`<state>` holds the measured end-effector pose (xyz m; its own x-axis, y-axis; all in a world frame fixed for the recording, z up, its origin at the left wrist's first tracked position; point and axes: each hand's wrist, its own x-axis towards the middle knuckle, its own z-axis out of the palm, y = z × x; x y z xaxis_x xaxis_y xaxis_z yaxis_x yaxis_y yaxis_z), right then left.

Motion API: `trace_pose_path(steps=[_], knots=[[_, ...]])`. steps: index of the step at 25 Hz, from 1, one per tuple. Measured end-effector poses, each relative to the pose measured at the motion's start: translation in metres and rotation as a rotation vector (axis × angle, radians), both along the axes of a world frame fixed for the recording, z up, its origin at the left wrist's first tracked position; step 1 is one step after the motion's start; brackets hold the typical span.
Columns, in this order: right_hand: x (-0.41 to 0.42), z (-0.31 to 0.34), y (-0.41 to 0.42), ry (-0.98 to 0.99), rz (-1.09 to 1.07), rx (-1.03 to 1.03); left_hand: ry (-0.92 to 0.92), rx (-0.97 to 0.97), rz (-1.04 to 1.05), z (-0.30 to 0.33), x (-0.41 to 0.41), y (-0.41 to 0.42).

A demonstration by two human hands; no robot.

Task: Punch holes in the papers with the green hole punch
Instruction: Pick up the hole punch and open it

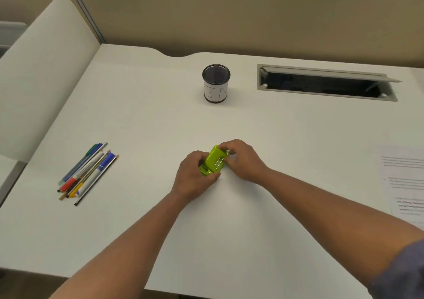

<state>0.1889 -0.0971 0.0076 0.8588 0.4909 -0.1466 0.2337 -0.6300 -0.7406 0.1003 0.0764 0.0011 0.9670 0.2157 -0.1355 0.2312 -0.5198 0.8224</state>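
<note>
With the papers (406, 181) lying well apart at the desk's right edge, the green hole punch (214, 161) could slip or snap shut mid-desk, since the left hand (196, 174) grips its base and the right hand (241, 158) pinches its top, both arms outstretched.

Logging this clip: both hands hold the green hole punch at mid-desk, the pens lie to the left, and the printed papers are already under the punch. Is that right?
Not quite. The head view shows the printed papers lying apart at the desk's right edge, not under the green hole punch. The rest stands: left hand and right hand hold it, pens to the left.
</note>
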Motion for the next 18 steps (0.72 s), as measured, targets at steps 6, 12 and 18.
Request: trace_pose_path(steps=[6,12,18], knots=[[0.025,0.022,-0.078,-0.117,-0.222,-0.028,-0.033,0.037,-0.277,0.033,0.077,-0.056],[0.072,0.029,-0.13,-0.187,-0.431,-0.089,-0.191,0.166,-0.496,0.051,0.165,-0.112],[0.142,0.014,-0.135,-0.194,-0.501,-0.07,-0.081,0.21,-0.433,0.027,0.24,-0.127]])
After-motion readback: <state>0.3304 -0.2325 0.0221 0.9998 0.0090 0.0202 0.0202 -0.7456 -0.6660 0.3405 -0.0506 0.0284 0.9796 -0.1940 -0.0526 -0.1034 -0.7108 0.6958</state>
